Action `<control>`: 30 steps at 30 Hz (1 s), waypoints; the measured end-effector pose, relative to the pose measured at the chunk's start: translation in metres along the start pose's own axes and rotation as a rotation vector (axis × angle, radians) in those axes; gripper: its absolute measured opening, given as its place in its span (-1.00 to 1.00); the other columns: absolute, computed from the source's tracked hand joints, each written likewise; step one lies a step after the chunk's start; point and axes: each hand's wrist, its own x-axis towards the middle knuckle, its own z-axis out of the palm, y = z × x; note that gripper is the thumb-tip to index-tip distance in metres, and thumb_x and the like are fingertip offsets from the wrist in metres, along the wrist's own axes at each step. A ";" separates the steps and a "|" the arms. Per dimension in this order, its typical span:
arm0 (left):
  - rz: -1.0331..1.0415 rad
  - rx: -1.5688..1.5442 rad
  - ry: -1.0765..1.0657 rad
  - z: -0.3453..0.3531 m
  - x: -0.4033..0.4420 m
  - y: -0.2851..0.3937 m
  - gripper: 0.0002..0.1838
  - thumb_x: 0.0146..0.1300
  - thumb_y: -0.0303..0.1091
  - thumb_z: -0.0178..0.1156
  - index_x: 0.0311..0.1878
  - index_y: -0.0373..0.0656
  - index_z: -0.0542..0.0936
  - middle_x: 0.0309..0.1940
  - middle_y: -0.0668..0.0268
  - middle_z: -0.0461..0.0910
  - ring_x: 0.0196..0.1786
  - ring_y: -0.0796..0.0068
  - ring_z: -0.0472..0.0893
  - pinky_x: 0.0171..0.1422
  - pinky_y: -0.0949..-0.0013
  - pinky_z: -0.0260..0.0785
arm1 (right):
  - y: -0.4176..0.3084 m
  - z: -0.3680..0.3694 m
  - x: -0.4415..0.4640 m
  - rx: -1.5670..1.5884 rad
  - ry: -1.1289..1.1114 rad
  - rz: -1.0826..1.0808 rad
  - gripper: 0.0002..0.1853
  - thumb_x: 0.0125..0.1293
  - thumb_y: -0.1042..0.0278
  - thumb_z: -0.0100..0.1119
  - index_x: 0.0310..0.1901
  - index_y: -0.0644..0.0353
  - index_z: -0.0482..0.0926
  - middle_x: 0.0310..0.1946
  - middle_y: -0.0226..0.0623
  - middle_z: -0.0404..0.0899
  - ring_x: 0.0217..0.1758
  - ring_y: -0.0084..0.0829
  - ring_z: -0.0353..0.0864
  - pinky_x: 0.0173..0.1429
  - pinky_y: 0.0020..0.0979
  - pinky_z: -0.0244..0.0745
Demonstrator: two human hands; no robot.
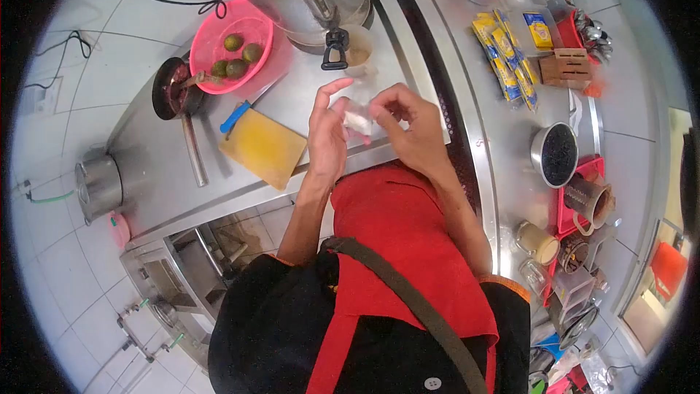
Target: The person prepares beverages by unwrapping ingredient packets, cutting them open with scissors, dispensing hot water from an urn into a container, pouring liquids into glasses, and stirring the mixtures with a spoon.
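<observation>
Between my hands is a small clear plastic packet with something white in it (357, 122). My left hand (329, 131) holds the packet's left side, its index finger raised apart. The fingertips of my right hand (408, 124) pinch the packet's upper right edge. Just beyond my hands, a cup (358, 51) stands under the tap of a large metal dispenser (270, 0). To the left of my left hand, a yellow cutting board (264, 147) lies on the metal counter, with a blue-handled knife (235, 117) at its upper corner.
A pink bowl (262, 25) holds several green fruits, beside a dark pan (172, 87). At far left stands a metal pot (99, 188). The right counter bears yellow packets (503, 58), a bowl of dark contents (554, 155), a wooden block (565, 68) and jars (538, 242).
</observation>
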 end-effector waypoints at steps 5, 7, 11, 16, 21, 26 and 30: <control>0.069 0.075 -0.097 0.003 -0.001 -0.010 -0.48 0.28 -0.53 0.20 0.28 -0.21 0.29 -0.11 0.26 0.54 -0.06 0.52 0.58 -0.03 0.46 0.49 | -0.004 -0.022 -0.002 0.110 0.045 0.043 -0.91 0.26 0.53 0.25 -0.21 0.29 0.58 -0.39 -0.43 0.59 -0.35 -0.68 0.51 -0.24 -0.57 0.43; 0.018 -0.020 -0.020 0.009 -0.001 -0.010 -0.39 0.14 -0.77 0.21 0.26 -0.21 0.32 -0.13 0.27 0.55 -0.07 0.50 0.60 0.02 0.44 0.49 | -0.008 -0.025 -0.003 0.148 0.070 0.068 -0.87 0.28 0.51 0.26 -0.16 0.27 0.57 -0.36 -0.46 0.58 -0.33 -0.70 0.50 -0.22 -0.59 0.42; 0.037 0.022 -0.053 0.007 -0.002 -0.018 -0.42 0.17 -0.75 0.20 0.26 -0.22 0.33 -0.11 0.25 0.56 -0.07 0.49 0.62 0.05 0.43 0.49 | -0.004 -0.032 -0.009 0.132 0.059 0.053 -0.83 0.32 0.46 0.24 -0.08 0.26 0.58 -0.35 -0.49 0.56 -0.33 -0.72 0.48 -0.23 -0.60 0.40; -0.038 0.105 -0.040 0.000 -0.005 -0.019 -0.61 0.18 -0.68 0.27 0.09 -0.26 0.52 -0.07 0.22 0.60 -0.09 0.53 0.62 0.06 0.43 0.49 | -0.001 -0.035 -0.011 0.125 0.037 0.202 -0.74 0.40 0.32 0.18 0.05 0.23 0.60 -0.39 -0.51 0.52 -0.37 -0.70 0.43 -0.28 -0.60 0.36; -0.019 -0.027 -0.061 -0.016 -0.006 -0.034 -0.70 0.19 -0.67 0.27 0.01 -0.24 0.58 -0.12 0.24 0.63 -0.12 0.53 0.62 -0.01 0.44 0.51 | -0.004 -0.035 0.005 -0.009 0.110 0.136 -0.77 0.39 0.32 0.18 0.00 0.22 0.63 -0.40 -0.49 0.55 -0.40 -0.68 0.46 -0.29 -0.59 0.38; -0.239 -0.315 -0.294 -0.064 -0.022 -0.047 -0.74 0.25 -0.63 0.20 0.01 -0.25 0.58 -0.21 0.16 0.65 -0.23 0.40 0.67 -0.19 0.36 0.58 | -0.006 -0.022 0.047 -0.242 0.171 -0.079 -0.78 0.26 0.39 0.28 -0.07 0.22 0.64 -0.39 -0.37 0.61 -0.43 -0.60 0.53 -0.28 -0.54 0.46; -0.291 -0.460 -0.266 -0.069 -0.043 -0.037 -0.77 0.32 -0.56 0.13 0.02 -0.35 0.54 -0.21 0.00 0.65 -0.19 0.19 0.71 -0.22 0.22 0.66 | 0.002 -0.003 0.075 -0.366 0.005 -0.333 -0.57 0.09 0.43 0.38 0.05 0.15 0.58 -0.20 -0.27 0.59 -0.32 -0.41 0.58 -0.23 -0.43 0.51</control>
